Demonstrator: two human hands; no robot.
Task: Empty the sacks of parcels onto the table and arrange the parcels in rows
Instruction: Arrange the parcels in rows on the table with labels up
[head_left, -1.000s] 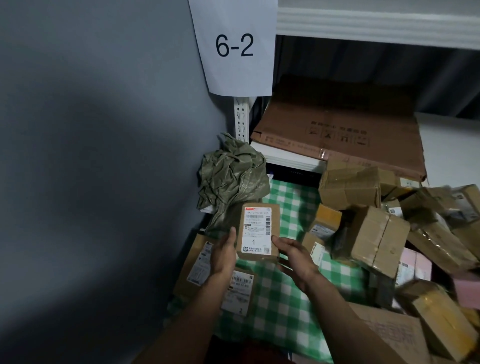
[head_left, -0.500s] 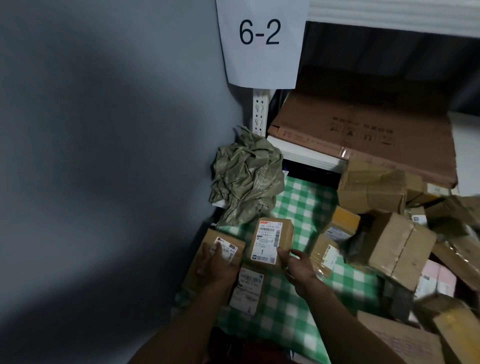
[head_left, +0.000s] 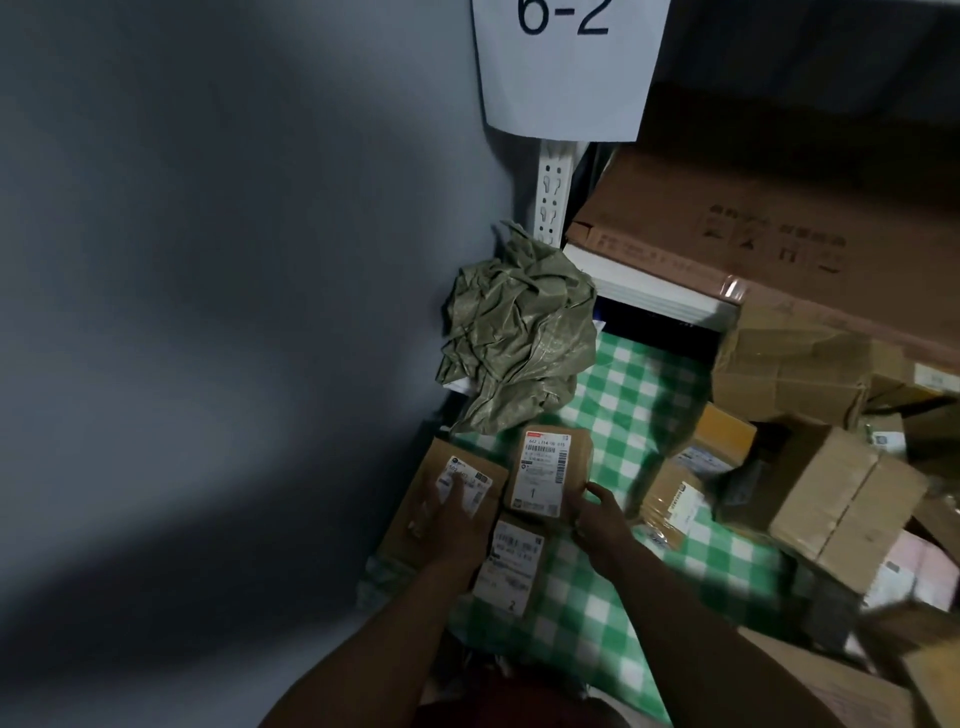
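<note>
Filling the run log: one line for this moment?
stage: arranging rows | left hand: flat on corner parcel | right hand: at parcel "1" | sack: emptied

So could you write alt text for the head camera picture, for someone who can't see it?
Two hands set small labelled parcels side by side on a green checked tablecloth: the left hand rests on one parcel, the right hand touches the parcel marked 1. A crumpled green sack lies behind; jumbled boxes sit right.
</note>
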